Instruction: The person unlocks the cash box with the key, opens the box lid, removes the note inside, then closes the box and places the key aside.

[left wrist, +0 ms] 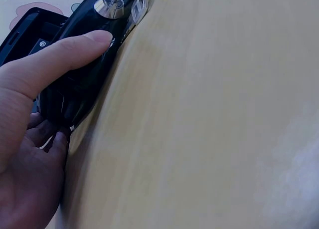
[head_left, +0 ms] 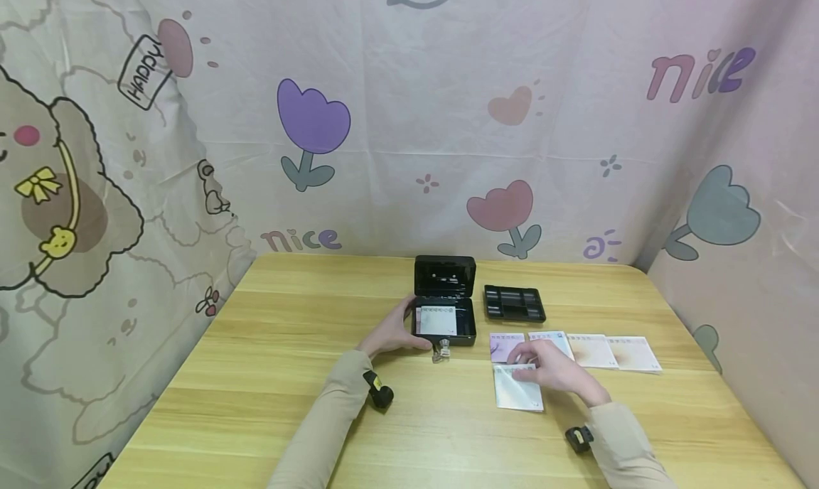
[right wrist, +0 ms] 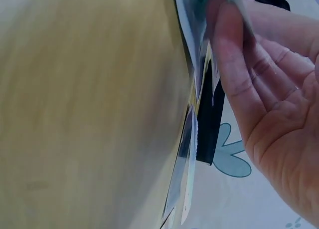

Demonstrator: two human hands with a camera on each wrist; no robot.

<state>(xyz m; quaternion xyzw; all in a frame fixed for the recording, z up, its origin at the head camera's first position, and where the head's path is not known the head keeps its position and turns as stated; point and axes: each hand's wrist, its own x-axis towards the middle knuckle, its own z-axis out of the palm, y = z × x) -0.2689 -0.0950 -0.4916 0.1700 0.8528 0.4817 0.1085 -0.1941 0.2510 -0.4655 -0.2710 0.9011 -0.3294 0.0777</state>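
A small black cash box (head_left: 469,330) stands on the table with its lid raised. Pale greenish banknotes (head_left: 438,321) lie inside it, with a pinkish edge showing at their left. My left hand (head_left: 393,330) grips the box's left front corner, thumb on the front beside the lock (left wrist: 109,7) and the other fingers round the side. Keys (head_left: 441,352) hang from that lock. To the right, my right hand (head_left: 555,370) pinches the upper edge of a pale green banknote (head_left: 517,396). A purple banknote (head_left: 502,342) and a bluish banknote (head_left: 552,338) lie just behind this hand, partly covered.
Two beige-brown banknotes (head_left: 591,352) continue the row on the right. Behind the row sits a black compartment tray (head_left: 515,304). The wooden table (head_left: 256,347) meets a printed cloth backdrop (head_left: 384,205) at its far edge.
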